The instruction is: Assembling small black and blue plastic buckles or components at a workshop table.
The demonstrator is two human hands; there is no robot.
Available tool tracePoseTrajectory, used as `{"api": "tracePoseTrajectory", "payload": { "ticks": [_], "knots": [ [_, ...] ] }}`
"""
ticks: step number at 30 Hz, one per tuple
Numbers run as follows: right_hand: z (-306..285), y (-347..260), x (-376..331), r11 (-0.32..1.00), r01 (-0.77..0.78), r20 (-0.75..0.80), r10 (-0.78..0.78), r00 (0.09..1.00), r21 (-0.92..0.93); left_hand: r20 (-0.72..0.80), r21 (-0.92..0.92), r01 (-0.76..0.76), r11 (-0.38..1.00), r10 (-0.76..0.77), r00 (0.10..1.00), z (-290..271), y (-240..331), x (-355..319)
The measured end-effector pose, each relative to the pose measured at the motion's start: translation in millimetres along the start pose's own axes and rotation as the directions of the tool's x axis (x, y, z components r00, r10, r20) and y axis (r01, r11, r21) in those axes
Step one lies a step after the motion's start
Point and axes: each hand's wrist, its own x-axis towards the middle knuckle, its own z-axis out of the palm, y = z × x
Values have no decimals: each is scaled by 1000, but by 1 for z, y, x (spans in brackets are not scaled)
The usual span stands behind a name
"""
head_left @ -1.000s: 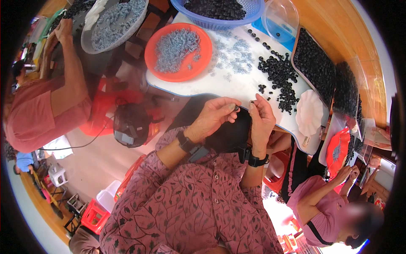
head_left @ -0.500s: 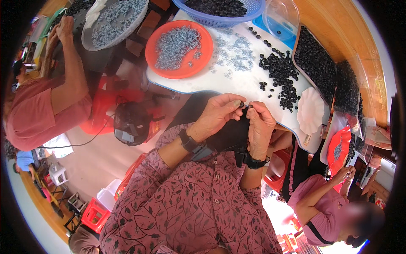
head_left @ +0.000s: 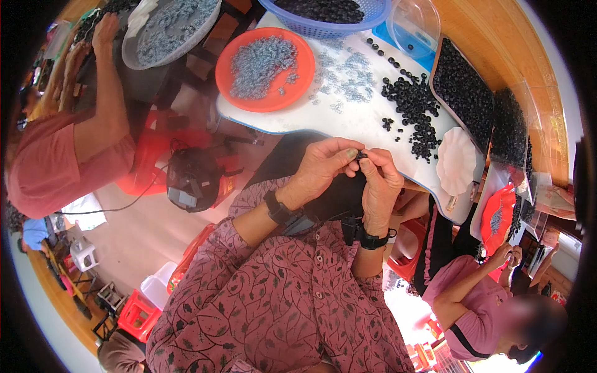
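Above my lap, at the front edge of the white table (head_left: 280,124), my two hands meet fingertip to fingertip. Thumb and forefinger of my left hand (head_left: 320,166) pinch a small black round part (head_left: 361,155). Pressed against the same spot are the thumb and forefinger of my right hand (head_left: 381,186); whether one piece or two joined pieces sit between them I cannot tell. Loose small black round parts (head_left: 415,109) are spread on the table beyond my right hand. Further left lie many small clear greyish pieces (head_left: 351,78).
An orange-red plate (head_left: 227,96) holds more clear pieces. Behind it stands a blue basket (head_left: 311,26) of black parts. At right are a tray (head_left: 440,93) full of black parts and a white scalloped dish (head_left: 457,163). Co-workers sit left and right.
My fingertips have come closer together, bringing the black parts that were slightly apart into contact. My right hand has shifted slightly left.
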Motion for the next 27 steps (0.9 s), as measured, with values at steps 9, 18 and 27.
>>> {"api": "tracePoseTrajectory", "payload": {
  "ticks": [9,18,27],
  "knots": [
    [3,-8,-2,946,95,1,-99,995,-309,-48,181,-70,981,80,996,4,2,-3],
    [6,-15,-6,827,236,103,-214,971,-510,-104,264,-69,962,99,990,5,6,-9],
    [13,-20,-8,736,313,175,-261,949,-600,-118,172,-46,984,67,991,-1,-4,-6]
  ]
}}
